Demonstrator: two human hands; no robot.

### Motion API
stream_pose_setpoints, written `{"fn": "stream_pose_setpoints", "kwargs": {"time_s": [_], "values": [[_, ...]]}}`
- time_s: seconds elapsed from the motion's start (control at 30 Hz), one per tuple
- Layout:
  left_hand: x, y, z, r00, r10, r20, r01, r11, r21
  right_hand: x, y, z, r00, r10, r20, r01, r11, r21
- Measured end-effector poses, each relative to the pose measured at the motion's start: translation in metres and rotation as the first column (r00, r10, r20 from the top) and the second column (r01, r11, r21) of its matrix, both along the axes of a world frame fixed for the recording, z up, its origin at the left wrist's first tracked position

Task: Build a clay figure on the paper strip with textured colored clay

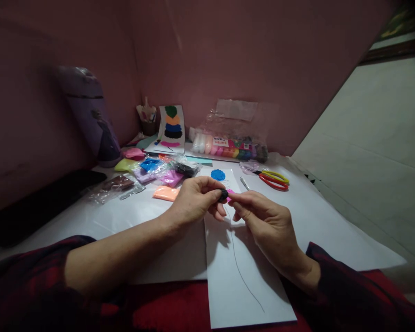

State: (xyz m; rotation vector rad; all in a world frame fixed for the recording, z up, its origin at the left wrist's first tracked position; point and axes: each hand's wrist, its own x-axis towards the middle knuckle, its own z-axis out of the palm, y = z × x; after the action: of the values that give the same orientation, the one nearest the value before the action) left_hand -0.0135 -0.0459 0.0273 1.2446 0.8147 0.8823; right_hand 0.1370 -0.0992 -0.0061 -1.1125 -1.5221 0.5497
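My left hand pinches a small lump of black modelling clay between thumb and fingers. From the other side, the closed fingertips of my right hand grip at the clay's right edge. Both hands hover over a white paper sheet with a curved pencil line down it. Farther up that sheet lies a round patch of blue clay. A bit of pink clay shows between my hands, partly hidden by them.
Several clay packets lie left, including an orange one and a brown one. Scissors with red and yellow handles lie right, near a small metal-ended tool. Behind stand a sample card and a bag of coloured clay.
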Motion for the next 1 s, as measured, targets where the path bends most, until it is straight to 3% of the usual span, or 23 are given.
{"fn": "stream_pose_setpoints", "kwargs": {"time_s": [0.17, 0.3, 0.47, 0.6, 0.7, 0.83, 1.0], "values": [[-0.002, 0.004, -0.006, 0.998, -0.028, 0.053, 0.03, 0.999, -0.037, 0.0, 0.0, 0.001, 1.0, -0.002, 0.016, 0.002, 1.0, -0.011], [-0.003, 0.009, -0.016, 0.989, -0.071, 0.129, 0.069, 0.997, 0.019, -0.001, 0.0, 0.003, 1.0, 0.021, 0.022, -0.021, 1.0, -0.007], [-0.003, 0.011, -0.02, 0.978, -0.097, 0.186, 0.101, 0.995, -0.015, -0.002, 0.001, 0.004, 0.993, -0.089, -0.076, 0.084, 0.994, -0.071], [-0.003, 0.01, -0.016, 0.982, -0.128, 0.137, 0.135, 0.99, -0.04, -0.001, 0.002, 0.002, 0.99, -0.051, -0.135, 0.034, 0.991, -0.127], [-0.004, 0.007, -0.011, 0.988, -0.119, 0.095, 0.123, 0.992, -0.04, -0.001, 0.002, 0.0, 0.997, 0.004, -0.079, -0.011, 0.996, -0.09], [-0.004, 0.004, -0.008, 0.994, -0.106, 0.02, 0.106, 0.994, -0.028, -0.001, 0.002, -0.002, 0.999, 0.009, 0.035, -0.007, 0.998, -0.059], [-0.002, 0.002, -0.01, 0.992, -0.122, -0.023, 0.122, 0.993, -0.009, 0.0, 0.004, -0.001, 1.0, -0.015, -0.002, 0.014, 0.989, -0.144]]}}
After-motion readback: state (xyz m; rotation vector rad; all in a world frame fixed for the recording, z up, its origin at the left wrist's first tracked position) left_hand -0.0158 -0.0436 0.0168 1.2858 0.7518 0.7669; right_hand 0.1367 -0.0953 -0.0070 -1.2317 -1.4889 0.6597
